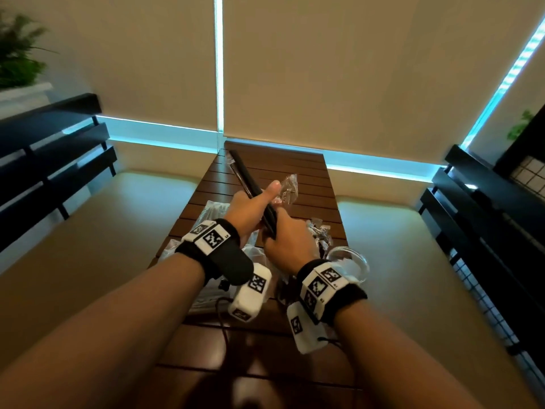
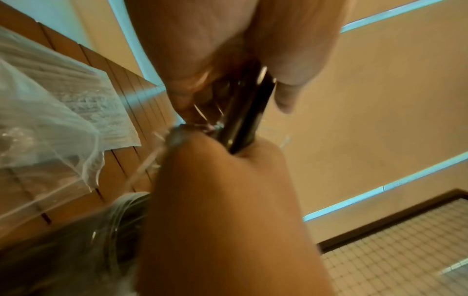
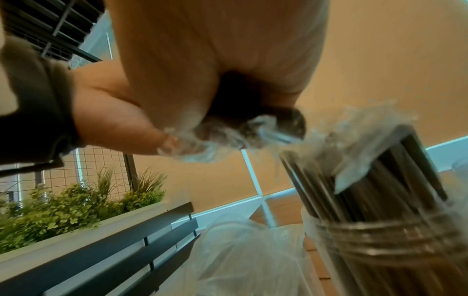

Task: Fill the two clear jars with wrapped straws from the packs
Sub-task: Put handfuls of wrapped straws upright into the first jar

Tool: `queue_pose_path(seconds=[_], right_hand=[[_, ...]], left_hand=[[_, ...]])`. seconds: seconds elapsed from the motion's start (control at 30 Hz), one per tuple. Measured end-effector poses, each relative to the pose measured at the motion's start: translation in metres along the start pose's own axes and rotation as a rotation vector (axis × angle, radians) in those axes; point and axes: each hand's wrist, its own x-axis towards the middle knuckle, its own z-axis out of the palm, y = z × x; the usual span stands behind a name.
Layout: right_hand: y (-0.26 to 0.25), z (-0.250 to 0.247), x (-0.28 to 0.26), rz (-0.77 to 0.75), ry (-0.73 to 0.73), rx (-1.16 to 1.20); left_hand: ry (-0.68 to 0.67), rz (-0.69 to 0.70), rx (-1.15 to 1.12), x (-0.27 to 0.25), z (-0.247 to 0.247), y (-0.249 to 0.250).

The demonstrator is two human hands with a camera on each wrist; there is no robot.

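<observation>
Above the slatted wooden table [image 1: 309, 184], I hold a bundle of black wrapped straws [image 1: 246, 180] in both hands, tilted so its far end points away from me toward the beige blinds [image 1: 339, 69]. My left hand [image 1: 250, 206] is wrapped around the middle of the bundle, thumb lying up along it; my right hand [image 1: 287, 242] is curled tight around the near end — from the right wrist view, crumpled clear wrapper ends [image 3: 228, 134] stick out just past my fingers.

Just beside my right wrist stands a clear jar [image 3: 395, 250], already packed with dark straws that stand upright, their wrapper tips fraying above the threaded rim. In the head view only part of a glass rim [image 1: 354, 258] shows to the right of that wrist, and I cannot tell whether it is that jar or the second one.

Clear plastic packs [image 2: 50, 112] lie flat on the table to my left, under and beside my left wrist, and a crumpled clear wrapper [image 1: 287, 187] rests on the slats just beyond my hands. Dark slatted benches [image 1: 53, 149] run along both sides, with green plants [image 3: 76, 204] in a planter behind one — off to my left.
</observation>
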Motion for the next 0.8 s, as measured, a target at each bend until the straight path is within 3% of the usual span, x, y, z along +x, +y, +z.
queue_pose_path(seconds=[0.07,0.23,0.43,0.57,0.63,0.8], right_hand=[[0.002,0.013,-0.001,-0.028,-0.034,0.065],[0.012,0.035,-0.008,0.017,-0.183,0.224],[0.05,0.064,-0.032,0.05,-0.341,-0.052],[0.079,0.075,-0.057,0.17,-0.561,-0.375],[0.087,0.078,-0.067,0.219,-0.616,-0.429],[0.086,0.074,-0.077,0.275,-0.583,-0.358]], left_hand=[[0.093,-0.022,-0.058,0.004,-0.003,-0.005],[0.147,-0.015,-0.123,0.008,-0.009,-0.011],[0.272,0.094,-0.014,0.017,-0.021,0.002],[0.219,0.177,0.134,0.016,-0.026,0.007],[0.171,0.174,0.194,0.013,-0.026,-0.001],[0.109,0.102,0.254,0.007,-0.022,-0.03]])
